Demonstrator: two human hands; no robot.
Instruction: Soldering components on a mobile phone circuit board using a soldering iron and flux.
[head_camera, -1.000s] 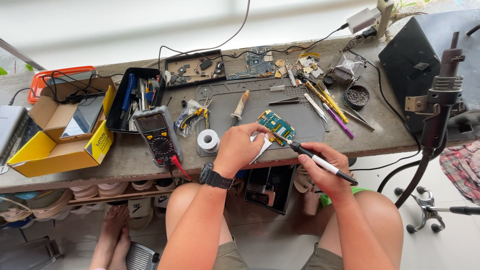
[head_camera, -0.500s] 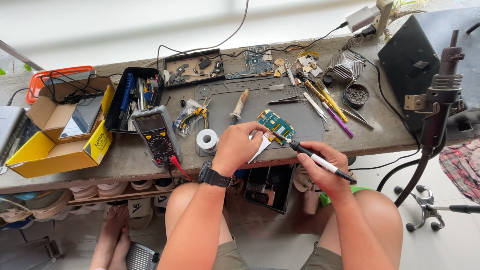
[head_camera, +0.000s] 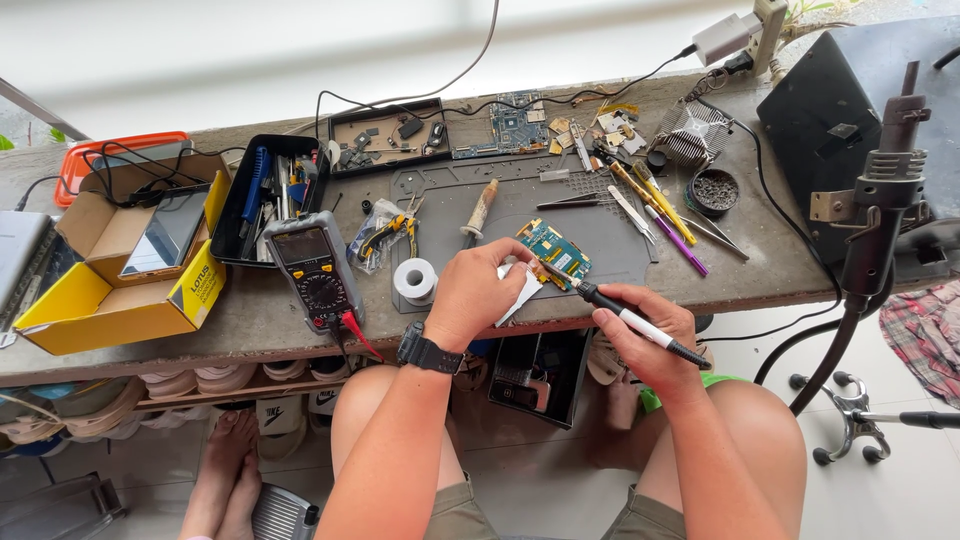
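Observation:
A small blue-green circuit board (head_camera: 556, 250) lies on the grey work mat (head_camera: 610, 235) near the bench's front edge. My left hand (head_camera: 478, 290), with a black watch on the wrist, pinches a white piece (head_camera: 522, 292) at the board's left edge. My right hand (head_camera: 648, 335) grips a black-and-white soldering iron (head_camera: 630, 322) like a pen. Its tip touches the board's near edge.
A multimeter (head_camera: 314, 270), solder roll (head_camera: 415, 279) and pliers (head_camera: 392, 233) lie to the left. A yellow cardboard box (head_camera: 120, 290) and black tool tray (head_camera: 272, 190) stand further left. Tweezers and screwdrivers (head_camera: 655, 205) lie right of the mat. A hot-air handle (head_camera: 880, 220) stands at the right.

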